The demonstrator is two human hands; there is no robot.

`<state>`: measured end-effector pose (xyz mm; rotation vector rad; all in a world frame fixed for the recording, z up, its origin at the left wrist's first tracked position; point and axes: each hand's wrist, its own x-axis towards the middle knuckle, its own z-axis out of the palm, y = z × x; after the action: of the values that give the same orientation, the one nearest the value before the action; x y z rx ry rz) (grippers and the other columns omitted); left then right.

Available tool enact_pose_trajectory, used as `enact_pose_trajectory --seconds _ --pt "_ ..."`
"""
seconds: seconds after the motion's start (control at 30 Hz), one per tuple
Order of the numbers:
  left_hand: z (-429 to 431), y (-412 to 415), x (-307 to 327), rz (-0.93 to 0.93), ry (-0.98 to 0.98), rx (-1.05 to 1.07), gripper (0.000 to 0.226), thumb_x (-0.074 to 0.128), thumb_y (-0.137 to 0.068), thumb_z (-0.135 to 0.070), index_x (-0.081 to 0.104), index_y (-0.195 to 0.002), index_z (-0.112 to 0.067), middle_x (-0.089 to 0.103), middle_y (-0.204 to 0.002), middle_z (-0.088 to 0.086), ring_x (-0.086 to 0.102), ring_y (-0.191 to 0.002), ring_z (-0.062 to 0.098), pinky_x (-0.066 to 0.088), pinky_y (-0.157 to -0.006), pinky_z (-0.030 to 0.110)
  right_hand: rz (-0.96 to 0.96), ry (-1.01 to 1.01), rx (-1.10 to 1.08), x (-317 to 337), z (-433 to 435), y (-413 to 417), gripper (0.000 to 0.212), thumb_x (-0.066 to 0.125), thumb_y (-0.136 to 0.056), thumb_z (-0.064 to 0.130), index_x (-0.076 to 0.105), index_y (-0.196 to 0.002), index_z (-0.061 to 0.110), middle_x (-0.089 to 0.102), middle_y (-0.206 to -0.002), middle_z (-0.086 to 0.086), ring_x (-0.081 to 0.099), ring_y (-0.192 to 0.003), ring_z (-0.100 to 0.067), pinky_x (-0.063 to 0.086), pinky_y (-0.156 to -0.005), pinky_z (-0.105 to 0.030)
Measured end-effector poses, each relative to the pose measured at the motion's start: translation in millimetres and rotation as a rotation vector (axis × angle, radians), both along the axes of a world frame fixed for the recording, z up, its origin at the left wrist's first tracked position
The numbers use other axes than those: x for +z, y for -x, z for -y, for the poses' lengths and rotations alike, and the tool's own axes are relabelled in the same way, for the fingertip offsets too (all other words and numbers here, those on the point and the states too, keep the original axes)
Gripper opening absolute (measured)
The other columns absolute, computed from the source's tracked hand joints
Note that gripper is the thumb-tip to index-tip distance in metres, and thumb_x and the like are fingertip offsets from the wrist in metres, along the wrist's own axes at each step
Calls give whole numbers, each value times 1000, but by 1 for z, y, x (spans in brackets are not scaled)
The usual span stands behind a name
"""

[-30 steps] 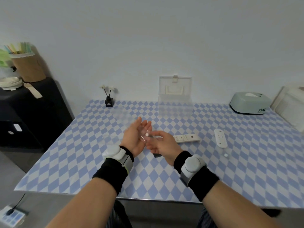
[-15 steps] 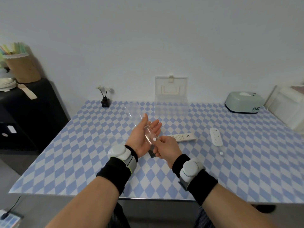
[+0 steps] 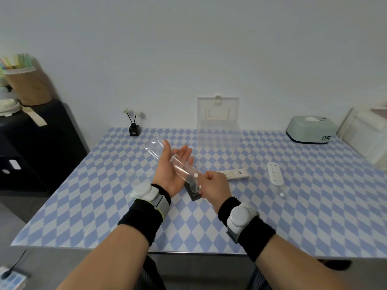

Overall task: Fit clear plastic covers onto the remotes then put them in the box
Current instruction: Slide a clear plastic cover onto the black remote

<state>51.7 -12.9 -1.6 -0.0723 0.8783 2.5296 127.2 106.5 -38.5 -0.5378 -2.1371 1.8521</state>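
Head camera looks down, hands [image 3: 194,174] close

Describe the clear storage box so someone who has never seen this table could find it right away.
Start at the blue-and-white checked table and look to its far edge, against the wall. Near the middle of that edge stands the clear storage box, with its hinged lid up against the wall. It sits between a small black reed diffuser and a pale green tissue box, and it alone is see-through.

Three remotes: one dark [image 3: 193,195], two white [image 3: 235,174] [image 3: 276,173]; one clear box [image 3: 218,130]
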Motion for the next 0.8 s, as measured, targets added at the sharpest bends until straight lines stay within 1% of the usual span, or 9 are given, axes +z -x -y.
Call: enact_pose_trajectory --seconds 0.1,0.13,0.3,0.4,0.47,0.53,0.63,0.7,0.8 --pt "4 6 1 55 -48 79 45 70 -86 -57 57 -102 -17 55 -71 -10 60 -63 3 56 -68 22 -3 67 150 1 2 -3 43 75 -90 36 57 -63 9 61 -49 0 56 -42 -9 45 -43 -17" --pt "4 6 1 69 -62 87 45 72 -84 -57 56 -102 -19 50 -65 -10 55 -57 2 54 -64 20 6 80 186 1 2 -3 42 74 -91 36 60 -64 8 62 -50 0 57 -43 -9 45 -43 -16" --pt "-3 -9 -8 39 -6 -18 42 69 -86 -56 59 -102 -19 63 -86 -4 66 -87 10 55 -89 29 37 118 218 -4 4 0 40 70 -94 41 67 -74 6 66 -57 -3 59 -51 -15 46 -48 -19" --pt "1 -5 -9 82 -45 -35 34 73 -84 -53 57 -77 -23 52 -64 -11 56 -65 4 56 -63 20 43 149 311 -6 3 -1 35 76 -89 40 70 -81 6 69 -66 -4 61 -58 -15 48 -55 -22" --pt "6 2 -9 131 -40 0 40 72 -85 -55 54 -67 -24 48 -57 -12 53 -63 4 48 -47 18 49 185 388 -8 -2 -1 22 76 -93 30 72 -87 9 73 -73 -3 64 -64 -14 49 -59 -23" --pt "9 8 -11 151 -41 17 42 70 -86 -56 53 -65 -24 49 -57 -12 52 -67 5 47 -43 19 53 199 434 -7 -7 1 13 74 -95 23 74 -92 10 75 -77 -4 67 -67 -14 51 -62 -24" --pt "10 11 -13 133 -4 41 47 69 -85 -57 51 -61 -22 49 -59 -8 52 -65 7 50 -51 20 74 186 390 -10 -8 6 15 73 -95 26 76 -91 12 76 -77 -5 68 -67 -14 52 -61 -23" --pt "12 13 -12 108 28 98 45 70 -86 -55 53 -63 -21 45 -62 -5 50 -61 8 51 -58 21 79 115 255 -15 -9 11 21 70 -96 32 74 -88 13 75 -71 -1 68 -64 -15 52 -58 -21" --pt "21 18 -12 99 65 195 35 72 -86 -50 57 -79 -19 40 -64 -4 44 -60 9 51 -64 22 101 -394 69 -27 -15 20 24 66 -97 38 66 -89 15 71 -79 3 65 -73 -15 49 -67 -25"
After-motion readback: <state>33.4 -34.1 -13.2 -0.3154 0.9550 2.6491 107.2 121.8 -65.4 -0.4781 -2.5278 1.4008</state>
